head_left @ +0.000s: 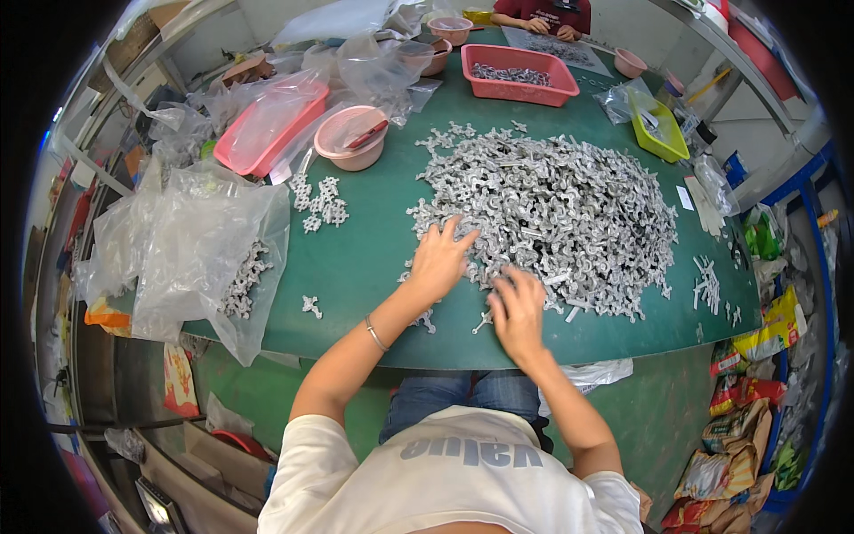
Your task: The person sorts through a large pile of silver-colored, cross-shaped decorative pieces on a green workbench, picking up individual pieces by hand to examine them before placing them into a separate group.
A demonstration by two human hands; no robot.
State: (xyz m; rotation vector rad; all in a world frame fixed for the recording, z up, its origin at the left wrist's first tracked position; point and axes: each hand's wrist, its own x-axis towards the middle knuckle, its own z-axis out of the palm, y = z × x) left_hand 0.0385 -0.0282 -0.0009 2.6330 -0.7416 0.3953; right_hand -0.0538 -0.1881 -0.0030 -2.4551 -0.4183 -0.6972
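Fingers loosely spread on the left hand and half-curled, grip unclear, on the blurred right hand meet the lower-left edge of the grey metal-looking fittings heap sprawling rightward from frame centre.

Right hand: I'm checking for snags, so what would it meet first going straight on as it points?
The right hand would likely meet the pile of grey parts first; depth is unclear.
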